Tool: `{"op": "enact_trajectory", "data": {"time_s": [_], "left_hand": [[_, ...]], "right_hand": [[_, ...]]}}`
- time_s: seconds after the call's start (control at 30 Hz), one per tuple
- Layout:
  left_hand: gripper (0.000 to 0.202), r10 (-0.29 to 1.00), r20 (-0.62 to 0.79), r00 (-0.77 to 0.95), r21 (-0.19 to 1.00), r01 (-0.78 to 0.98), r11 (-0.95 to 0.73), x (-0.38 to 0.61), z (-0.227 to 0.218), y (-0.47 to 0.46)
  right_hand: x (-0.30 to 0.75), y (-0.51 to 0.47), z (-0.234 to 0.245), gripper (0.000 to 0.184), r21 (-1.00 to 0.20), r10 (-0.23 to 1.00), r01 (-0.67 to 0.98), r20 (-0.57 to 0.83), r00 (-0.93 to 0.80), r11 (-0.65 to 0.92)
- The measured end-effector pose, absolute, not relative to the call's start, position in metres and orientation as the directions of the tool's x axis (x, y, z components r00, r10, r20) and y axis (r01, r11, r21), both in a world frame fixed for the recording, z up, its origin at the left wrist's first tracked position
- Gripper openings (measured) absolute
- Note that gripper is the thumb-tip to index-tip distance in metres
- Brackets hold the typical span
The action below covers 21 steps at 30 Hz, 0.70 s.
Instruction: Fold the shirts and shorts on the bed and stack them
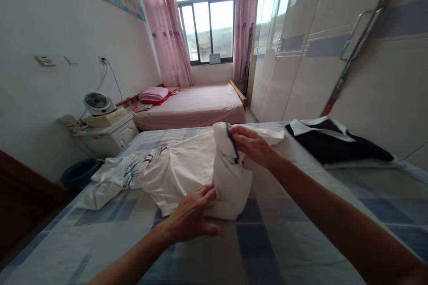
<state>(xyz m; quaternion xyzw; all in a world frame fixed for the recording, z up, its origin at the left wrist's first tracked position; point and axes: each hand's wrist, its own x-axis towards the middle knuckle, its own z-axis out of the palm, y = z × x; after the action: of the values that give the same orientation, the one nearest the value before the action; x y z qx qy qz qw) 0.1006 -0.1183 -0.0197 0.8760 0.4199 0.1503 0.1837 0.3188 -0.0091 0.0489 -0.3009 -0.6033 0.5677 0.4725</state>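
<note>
A white garment (190,164) was laid out on a bed (203,262) with a blue-and-white patterned sheet. Its cloth was creased by many soft wrinkles. At the right of the view, part of it was raised in a fold, where a narrow dark edging (236,159) was seen.

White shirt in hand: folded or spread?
Partly folded: the shirt has a flap turned over, the right hand at its dark trim, the left hand against the cloth.

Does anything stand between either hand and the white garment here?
Nothing visible does: the right hand holds the white garment by its dark-edged part, and the left hand touches its near side. A black garment lies apart at right.
</note>
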Motion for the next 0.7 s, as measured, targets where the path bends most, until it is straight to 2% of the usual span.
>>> {"op": "enact_trajectory", "data": {"time_s": [0.07,0.13,0.2,0.27,0.3,0.4,0.47,0.53,0.6,0.7], "left_hand": [[0.062,0.871,0.104,0.48,0.397,0.783,-0.479,0.107,-0.031,-0.112],[0.044,0.916,0.11,0.386,0.357,0.845,-0.399,0.109,-0.041,-0.107],[0.031,0.93,0.126,0.346,0.365,0.855,-0.367,0.108,-0.047,-0.102],[0.025,0.943,0.146,0.299,0.47,0.818,-0.332,0.103,-0.046,-0.096],[0.022,0.955,0.156,0.254,0.558,0.775,-0.297,0.099,-0.044,-0.093],[0.021,0.985,0.165,0.041,0.843,0.512,-0.162,0.083,-0.028,-0.084],[0.024,0.982,0.129,-0.138,0.954,0.287,-0.085,0.07,-0.014,-0.077],[0.03,0.961,0.084,-0.265,0.99,0.132,-0.05,0.059,0.0,-0.071],[0.034,0.95,0.055,-0.308,0.996,0.078,-0.032,0.051,0.011,-0.067],[0.04,0.961,-0.008,-0.277,0.997,0.075,0.03,0.041,0.024,-0.063]], "right_hand": [[0.299,0.008,0.051,0.031,-0.947,0.833,-0.161,0.322,-0.449,0.279],[0.298,0.025,0.04,0.034,-0.92,0.822,-0.043,0.368,-0.435,0.389],[0.317,0.041,0.018,0.033,-0.878,0.871,0.18,0.373,-0.32,0.443],[0.35,0.056,-0.01,0.037,-0.806,0.931,0.471,0.345,-0.119,0.358],[0.368,0.062,-0.023,0.041,-0.741,0.945,0.622,0.327,0.008,0.252],[0.419,0.075,-0.053,0.052,-0.687,0.928,0.723,0.315,0.201,0.076],[0.44,0.082,-0.063,0.06,-0.622,0.916,0.783,0.31,0.254,-0.007],[0.45,0.091,-0.069,0.066,-0.497,0.912,0.865,0.319,0.257,-0.07],[0.451,0.104,-0.071,0.067,-0.381,0.919,0.921,0.327,0.221,-0.086],[0.447,0.124,-0.067,0.047,-0.348,0.937,0.937,0.318,0.143,-0.025]]}}
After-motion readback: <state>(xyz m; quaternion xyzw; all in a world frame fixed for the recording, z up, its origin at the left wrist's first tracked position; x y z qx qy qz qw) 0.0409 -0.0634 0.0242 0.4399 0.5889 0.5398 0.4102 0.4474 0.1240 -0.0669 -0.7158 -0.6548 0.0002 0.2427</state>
